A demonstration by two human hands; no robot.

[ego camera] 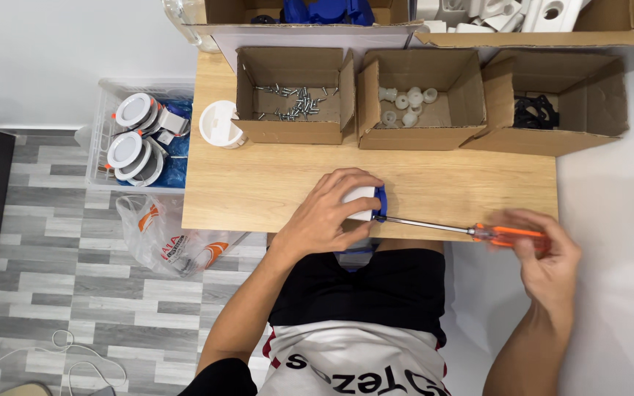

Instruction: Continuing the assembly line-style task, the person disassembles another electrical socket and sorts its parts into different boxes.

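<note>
Mid-fastening, judging by the setup: left hand (pixel 329 214) clamps a white-and-blue plastic fitting (pixel 370 203) at the near edge of the wooden table (pixel 258 183), fingers curled over its top, palm down. Right hand (pixel 548 253) is closed round the orange handle of a screwdriver (pixel 449 227); the shaft runs level from that grip straight into the fitting's blue side, tip touching it. Screw itself not visible, so can't tell how deep it sits.

Beyond the left hand's grip: box of screws (pixel 295 99), box of white caps (pixel 409 99), box of black parts (pixel 537 110). Well off to its left, a clear bin of round white light fittings (pixel 135 139).
</note>
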